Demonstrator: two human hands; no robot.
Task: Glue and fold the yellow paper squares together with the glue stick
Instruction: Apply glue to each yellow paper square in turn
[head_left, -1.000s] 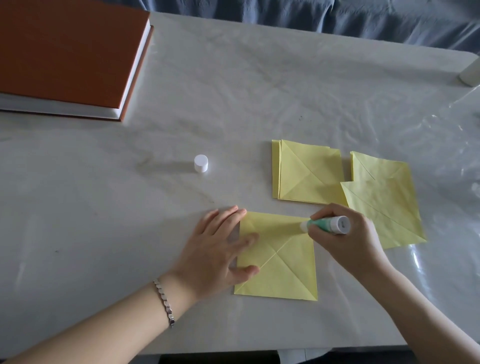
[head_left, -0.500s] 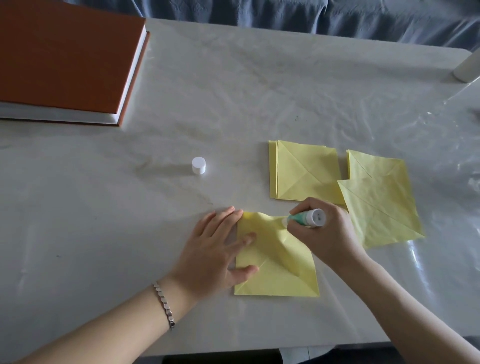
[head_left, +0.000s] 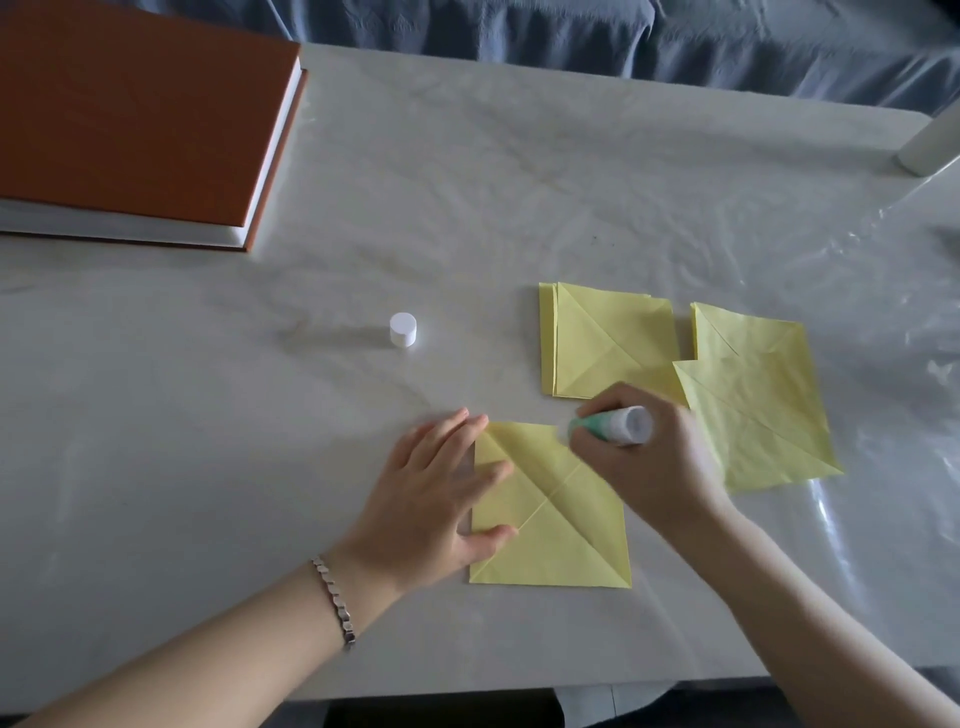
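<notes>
Pressing down on the left edge of the near yellow square (head_left: 561, 530), the left hand (head_left: 436, 499) lies flat with its fingers straight and spread and the thumb on the paper lower down, pinning the sheet to the table (head_left: 234, 467). The right hand (head_left: 649, 462) grasps the glue stick (head_left: 615, 426), fingers curled round the tube, white butt end toward the camera and green tip aimed left and down at the sheet's far right corner. The hand is blurred, so contact of tip and paper cannot be told. The near yellow square lies at the front of the table between the two hands, with diagonal creases crossing near its middle. Just behind it sits a stack of yellow squares (head_left: 608, 343), its left edges slightly offset. To the right of the stack lie two overlapping yellow sheets (head_left: 753, 395), the nearer one over the farther one, its left corner touching the stack. A white cap (head_left: 403, 329) stands upright left of the stack, well apart from both hands. An orange book (head_left: 135, 119) sits at the far left corner. There is a metal bracelet (head_left: 335, 597) on the left wrist. Blue cloth (head_left: 623, 36) lies beyond the far table edge.
</notes>
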